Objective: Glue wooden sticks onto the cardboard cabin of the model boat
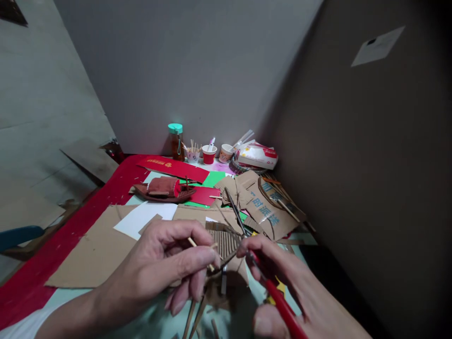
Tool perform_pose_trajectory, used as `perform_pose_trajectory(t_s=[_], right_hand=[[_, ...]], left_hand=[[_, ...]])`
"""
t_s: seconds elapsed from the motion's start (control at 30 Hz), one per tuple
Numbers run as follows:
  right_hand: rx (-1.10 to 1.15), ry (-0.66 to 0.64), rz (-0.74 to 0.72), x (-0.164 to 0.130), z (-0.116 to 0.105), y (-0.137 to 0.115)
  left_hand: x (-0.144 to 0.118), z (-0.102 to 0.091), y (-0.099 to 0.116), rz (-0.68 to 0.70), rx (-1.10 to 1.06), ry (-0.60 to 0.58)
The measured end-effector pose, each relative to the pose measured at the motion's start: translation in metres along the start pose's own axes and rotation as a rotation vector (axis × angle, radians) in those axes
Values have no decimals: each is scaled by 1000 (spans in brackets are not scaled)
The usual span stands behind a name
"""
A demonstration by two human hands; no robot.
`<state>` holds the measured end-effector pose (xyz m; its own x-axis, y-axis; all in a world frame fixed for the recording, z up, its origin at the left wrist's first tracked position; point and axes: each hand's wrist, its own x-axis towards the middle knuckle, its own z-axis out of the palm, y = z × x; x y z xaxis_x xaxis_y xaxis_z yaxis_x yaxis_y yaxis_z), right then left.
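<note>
My left hand (165, 263) pinches a thin wooden stick (201, 253) between thumb and fingers, low in the middle of the view. My right hand (282, 282) grips a red-handled cutting tool (278, 296) whose dark blades (235, 212) reach up toward the stick's end. Just behind both hands lies a piece of corrugated cardboard (222, 240) with ribs showing. Several more sticks lie below my hands near the bottom edge.
A cardboard model boat (164, 189) sits on red and green paper. Printed cardboard scraps (263, 207) spread right. At the back stand a teal-capped bottle (175, 141), paper cups (209, 154) and a plastic bag (257, 157). Walls close in behind and on the right.
</note>
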<state>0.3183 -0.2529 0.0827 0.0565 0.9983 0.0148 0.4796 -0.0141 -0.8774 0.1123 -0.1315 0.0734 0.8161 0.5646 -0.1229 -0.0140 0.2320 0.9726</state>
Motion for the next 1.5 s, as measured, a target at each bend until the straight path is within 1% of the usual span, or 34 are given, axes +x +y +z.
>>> perform_pose_trajectory(t_s=[0.07, 0.17, 0.3, 0.4, 0.57, 0.63, 0.77, 0.9, 1.0, 1.13, 1.27, 1.37, 1.43, 1.5], right_hand=[[-49, 37, -77, -1, 8, -5], [-111, 64, -157, -6, 14, -2], [-166, 78, -241, -10, 15, 0], [-182, 90, -277, -10, 15, -3], [-201, 101, -290, -11, 18, -7], [-221, 115, -308, -12, 20, -7], [-262, 155, -373, -14, 25, -5], [-286, 217, -443, -12, 28, -3], [-283, 202, -484, -11, 27, -3], [-299, 209, -476, -12, 26, -3], [-328, 237, -438, -15, 33, 3], [-298, 250, -409, -15, 37, 5], [-281, 253, -383, -12, 34, 1], [-264, 255, -342, -9, 25, -6]], left_hand=[[1, 1, -1, -2, -23, -17], [0, 4, -1, -17, -85, -55], [-2, 5, -1, -61, -110, -39], [-4, 6, -3, -72, -114, -69], [-6, 8, -4, -93, -131, -31], [-6, 9, -4, -83, -145, -39], [-8, 8, 0, -57, -161, -60], [-11, 7, 3, -78, -158, -67], [-13, 7, 4, -73, -143, -43], [-13, 9, 3, -68, -149, -16], [-11, 7, 0, -33, -151, -23], [-7, 3, -4, -2, -156, -19], [-4, 2, -5, 2, -149, -23], [-3, 4, -4, -11, -143, -4]])
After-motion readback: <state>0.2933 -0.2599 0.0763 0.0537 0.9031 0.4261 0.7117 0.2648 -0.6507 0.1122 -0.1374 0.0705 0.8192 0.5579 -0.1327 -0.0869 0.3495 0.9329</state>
